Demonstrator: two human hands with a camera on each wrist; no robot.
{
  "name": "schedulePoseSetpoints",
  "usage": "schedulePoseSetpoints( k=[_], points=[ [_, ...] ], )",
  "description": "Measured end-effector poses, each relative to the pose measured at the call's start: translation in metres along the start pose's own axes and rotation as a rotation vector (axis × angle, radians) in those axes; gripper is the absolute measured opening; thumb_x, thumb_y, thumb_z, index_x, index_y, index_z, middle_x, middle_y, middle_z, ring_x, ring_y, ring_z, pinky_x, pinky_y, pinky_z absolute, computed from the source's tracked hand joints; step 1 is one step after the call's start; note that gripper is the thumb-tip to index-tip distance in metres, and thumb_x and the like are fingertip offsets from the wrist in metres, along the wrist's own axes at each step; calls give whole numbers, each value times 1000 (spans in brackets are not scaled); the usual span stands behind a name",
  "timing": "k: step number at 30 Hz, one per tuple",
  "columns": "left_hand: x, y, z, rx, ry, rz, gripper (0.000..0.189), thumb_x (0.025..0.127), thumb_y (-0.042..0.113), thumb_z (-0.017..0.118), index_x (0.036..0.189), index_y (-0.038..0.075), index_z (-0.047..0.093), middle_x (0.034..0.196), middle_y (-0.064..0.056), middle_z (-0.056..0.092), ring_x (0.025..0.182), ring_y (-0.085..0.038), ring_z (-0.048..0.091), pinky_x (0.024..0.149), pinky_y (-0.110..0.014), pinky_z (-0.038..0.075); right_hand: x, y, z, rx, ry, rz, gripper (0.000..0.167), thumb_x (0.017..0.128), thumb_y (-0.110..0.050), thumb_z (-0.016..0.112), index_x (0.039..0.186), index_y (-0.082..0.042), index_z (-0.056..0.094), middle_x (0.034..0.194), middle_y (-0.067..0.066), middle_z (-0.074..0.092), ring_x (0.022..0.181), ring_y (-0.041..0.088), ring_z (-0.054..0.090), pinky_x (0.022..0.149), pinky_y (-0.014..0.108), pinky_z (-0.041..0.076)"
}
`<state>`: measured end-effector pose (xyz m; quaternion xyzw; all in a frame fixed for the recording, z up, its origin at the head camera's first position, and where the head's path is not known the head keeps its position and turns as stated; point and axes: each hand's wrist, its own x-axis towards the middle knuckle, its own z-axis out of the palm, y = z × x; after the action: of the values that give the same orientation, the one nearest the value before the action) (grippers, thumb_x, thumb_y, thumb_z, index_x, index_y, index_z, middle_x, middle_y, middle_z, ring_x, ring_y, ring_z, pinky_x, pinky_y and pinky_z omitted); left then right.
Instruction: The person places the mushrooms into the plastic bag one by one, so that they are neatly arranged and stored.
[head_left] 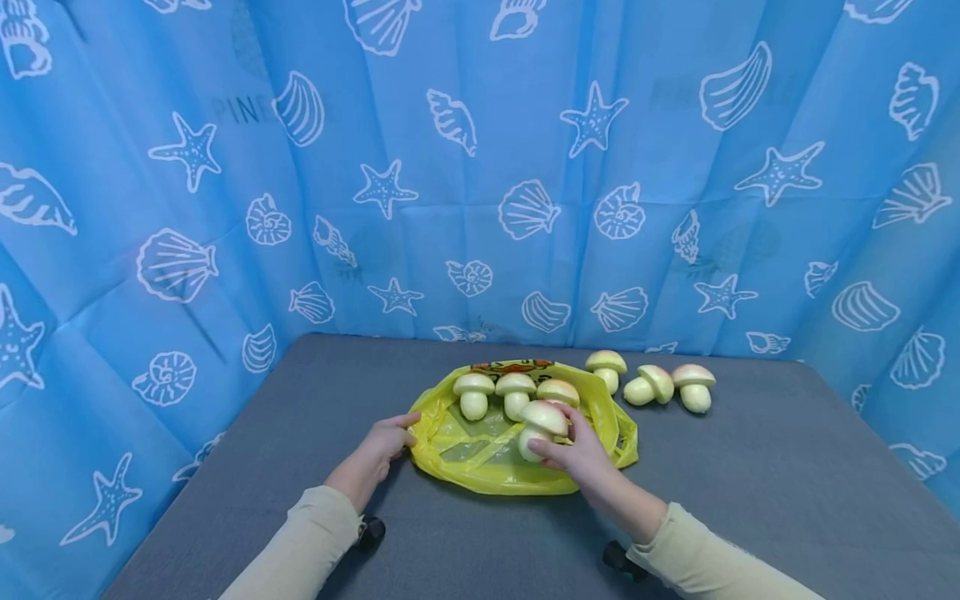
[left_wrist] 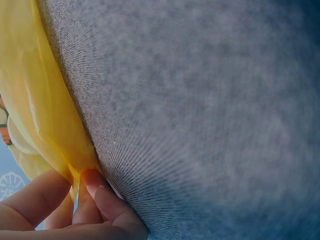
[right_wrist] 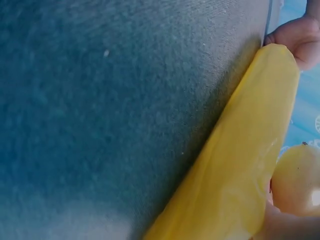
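Note:
A yellow plastic bag [head_left: 487, 482] lies spread open on the table, its rim rolled outward. My left hand [head_left: 378, 448] pinches the bag's left edge between thumb and fingers, plainest in the left wrist view, where the yellow film [left_wrist: 40, 95] bunches at the fingertips. In my right hand [head_left: 583, 458] is a pale toy mushroom [head_left: 543, 418] with a pinkish cap, held over the bag's right half. Behind it three similar mushrooms [head_left: 474, 397] stand in a row inside the bag, the right one partly covered. The right wrist view catches the held mushroom's rounded end [right_wrist: 297, 182].
Three more mushrooms [head_left: 650, 386] rest on the grey table [head_left: 765, 483] just right of the bag, one tipped on its side. A blue curtain [head_left: 465, 167] with white shells and starfish hangs behind and along both sides.

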<state>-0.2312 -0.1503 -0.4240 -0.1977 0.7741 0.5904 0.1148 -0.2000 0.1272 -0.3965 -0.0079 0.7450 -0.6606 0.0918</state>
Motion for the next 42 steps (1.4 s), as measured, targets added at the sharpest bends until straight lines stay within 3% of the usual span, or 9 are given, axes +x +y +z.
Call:
schedulePoseSetpoints(
  k=[3, 5, 7, 8, 11, 14, 25, 32, 42],
  points=[
    [1, 0, 0, 1, 4, -1, 53, 92, -7, 48, 144, 6, 48, 152, -25, 30, 106, -37, 50, 104, -53, 31, 0, 0, 3, -22, -3, -2, 72, 87, -6, 71, 144, 6, 30, 131, 27, 46, 92, 22, 59, 75, 39, 54],
    [1, 0, 1, 0, 7, -1, 53, 92, -8, 48, 144, 6, 48, 152, -25, 31, 90, -32, 52, 103, -52, 33, -1, -1, 5, -22, -11, -4, 73, 86, -6, 72, 145, 6, 29, 131, 27, 46, 90, 21, 60, 76, 40, 54],
    [1, 0, 1, -1, 7, -1, 53, 92, -7, 48, 144, 6, 48, 152, -25, 32, 72, -25, 42, 99, -50, 34, -1, -2, 7, -10, -20, 0, 74, 86, -6, 72, 145, 6, 28, 132, 27, 45, 90, 21, 60, 77, 41, 54],
    [1, 0, 1, 0, 7, -2, 53, 92, -7, 49, 144, 6, 48, 152, -25, 32, 72, -24, 40, 98, -50, 34, -1, -2, 9, -4, -23, 4, 74, 87, -6, 72, 146, 5, 28, 133, 27, 45, 92, 22, 60, 78, 42, 54],
    [2, 0, 0, 1, 8, -4, 53, 92, -7, 48, 144, 7, 48, 152, -25, 31, 101, -35, 53, 105, -53, 32, -1, -4, 12, 14, -33, 11, 74, 87, -7, 72, 146, 5, 29, 135, 27, 42, 98, 26, 59, 80, 42, 54],
    [1, 0, 1, 1, 8, -10, 54, 92, -8, 48, 144, 7, 48, 153, -24, 29, 134, -46, 33, 109, -57, 26, 0, -4, 16, 19, -33, 18, 72, 87, -7, 72, 145, 4, 30, 134, 27, 44, 100, 28, 58, 81, 43, 54],
    [-2, 1, 1, 1, -1, 1, 54, 92, -8, 47, 144, 6, 47, 153, -24, 29, 135, -47, 31, 108, -56, 28, 1, -4, 27, 1, -46, 24, 74, 86, -5, 72, 146, 5, 30, 135, 26, 46, 95, 25, 60, 80, 43, 54],
    [-3, 0, 1, -9, 2, 0, 54, 92, -8, 48, 144, 7, 48, 153, -24, 30, 130, -43, 38, 104, -52, 31, 2, -5, 36, 1, -57, 39, 75, 86, -7, 73, 146, 3, 30, 129, 27, 47, 93, 25, 61, 79, 41, 54],
    [-2, 0, 0, -8, -9, -6, 54, 93, -7, 48, 144, 8, 48, 154, -24, 28, 135, -48, 30, 108, -56, 28, 3, -5, 42, 23, -89, 39, 76, 86, -6, 72, 147, 5, 28, 136, 30, 40, 93, 25, 61, 80, 41, 54]
  ],
)
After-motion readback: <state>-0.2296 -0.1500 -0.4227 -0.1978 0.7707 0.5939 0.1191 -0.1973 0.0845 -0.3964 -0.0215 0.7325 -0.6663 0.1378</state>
